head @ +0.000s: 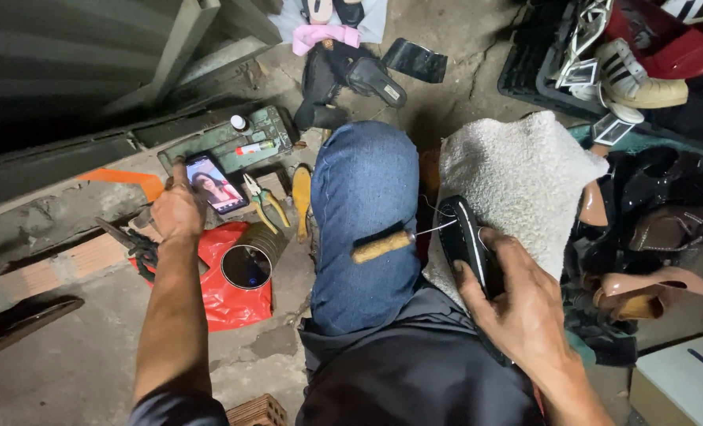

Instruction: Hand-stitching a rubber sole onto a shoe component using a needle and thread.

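Note:
My left hand reaches out to a lit smartphone lying on the ground by a green metal box, with a finger touching its lower left edge. My right hand grips a black shoe that rests on a white towel over my right knee. A wooden-handled awl lies across my blue-jeaned left knee, and a thread runs from it to the shoe.
Yellow-handled pliers, a metal can and a red plastic bag lie by the phone. Scissors are near my left wrist. Piles of shoes fill the right side. A cardboard box sits at lower right.

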